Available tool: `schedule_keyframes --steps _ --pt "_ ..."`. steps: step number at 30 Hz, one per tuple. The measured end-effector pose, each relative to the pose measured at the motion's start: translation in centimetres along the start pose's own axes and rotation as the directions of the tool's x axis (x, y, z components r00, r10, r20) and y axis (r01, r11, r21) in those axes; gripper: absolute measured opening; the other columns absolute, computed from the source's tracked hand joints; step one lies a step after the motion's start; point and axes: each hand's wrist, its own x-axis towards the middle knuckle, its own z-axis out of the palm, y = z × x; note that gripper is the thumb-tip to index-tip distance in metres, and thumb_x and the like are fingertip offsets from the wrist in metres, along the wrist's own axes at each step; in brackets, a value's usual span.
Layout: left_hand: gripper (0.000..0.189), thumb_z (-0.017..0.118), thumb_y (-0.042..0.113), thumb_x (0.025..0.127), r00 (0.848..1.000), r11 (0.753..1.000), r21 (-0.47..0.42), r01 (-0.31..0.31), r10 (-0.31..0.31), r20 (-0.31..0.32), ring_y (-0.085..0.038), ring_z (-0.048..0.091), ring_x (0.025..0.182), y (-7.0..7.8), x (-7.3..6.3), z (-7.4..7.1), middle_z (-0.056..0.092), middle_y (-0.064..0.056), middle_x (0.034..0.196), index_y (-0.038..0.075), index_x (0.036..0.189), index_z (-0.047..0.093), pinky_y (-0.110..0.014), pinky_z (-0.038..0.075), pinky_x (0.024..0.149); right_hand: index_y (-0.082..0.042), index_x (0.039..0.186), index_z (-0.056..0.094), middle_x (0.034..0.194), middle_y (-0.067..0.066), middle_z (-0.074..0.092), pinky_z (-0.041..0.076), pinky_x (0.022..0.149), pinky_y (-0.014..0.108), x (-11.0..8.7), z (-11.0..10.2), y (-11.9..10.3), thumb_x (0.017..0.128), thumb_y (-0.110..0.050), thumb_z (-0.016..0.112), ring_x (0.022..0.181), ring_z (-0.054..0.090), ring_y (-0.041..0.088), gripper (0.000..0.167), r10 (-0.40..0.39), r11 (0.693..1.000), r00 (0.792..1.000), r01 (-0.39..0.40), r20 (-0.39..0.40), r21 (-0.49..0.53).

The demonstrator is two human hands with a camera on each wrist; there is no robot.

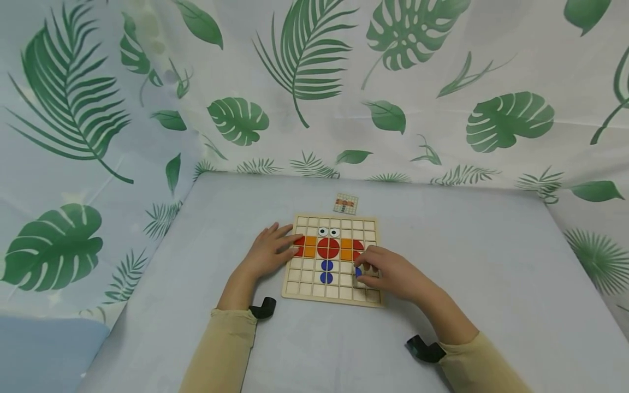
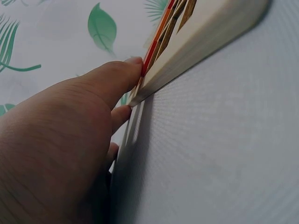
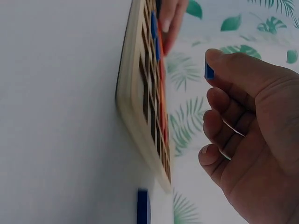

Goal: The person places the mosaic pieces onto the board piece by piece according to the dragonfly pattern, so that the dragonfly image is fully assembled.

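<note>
A wooden grid board (image 1: 339,295) lies flat on the table with coloured tiles in some of its squares. My right hand (image 1: 393,271) pinches a small blue tile (image 3: 209,71) between thumb and index finger, raised above the board's right side. At the board's left edge, my left hand (image 1: 269,252) has its fingers extended, the tips right at the rim and a red tile (image 1: 298,245). Two eye tiles (image 1: 328,232) sit above a red circle (image 1: 328,248) made of several pieces. Orange squares (image 1: 346,249) flank the circle, and blue round tiles (image 1: 326,271) are stacked below it.
Just behind the board lies a small pattern card (image 1: 346,203). Another blue piece (image 3: 143,206) rests on the table beside the board in the right wrist view. Leaf-print cloth (image 1: 314,87) hangs along the back and left of the white table (image 1: 467,245).
</note>
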Motion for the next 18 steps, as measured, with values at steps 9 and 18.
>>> schedule_keyframes --steps 9,18 --pt "0.047 0.049 0.053 0.1 1.0 1.0 0.009 -0.003 0.003 0.001 -0.029 0.011 0.155 0.0 0.1 0.1 0.03 0.004 0.162 0.039 0.145 0.049 -0.05 0.007 0.127 -0.019 0.107 0.068 0.089 -0.011 0.057 0.048 0.072 0.024 2.0 1.9 -2.1 0.088 -0.03 0.074 0.084 0.051 0.008 0.022 -0.021 1.0 0.999 0.021 0.042 0.002" --pt "0.047 0.049 0.054 0.1 1.0 1.0 -0.006 -0.01 0.01 0.002 -0.029 0.012 0.155 0.0 0.1 0.0 0.031 0.004 0.162 0.039 0.145 0.049 -0.049 0.006 0.127 -0.024 0.105 0.067 0.085 -0.015 0.054 0.045 0.067 0.02 2.4 3.9 -2.9 0.088 -0.037 0.073 0.078 0.05 0.004 0.022 -0.038 0.999 0.997 0.039 0.071 -0.025"
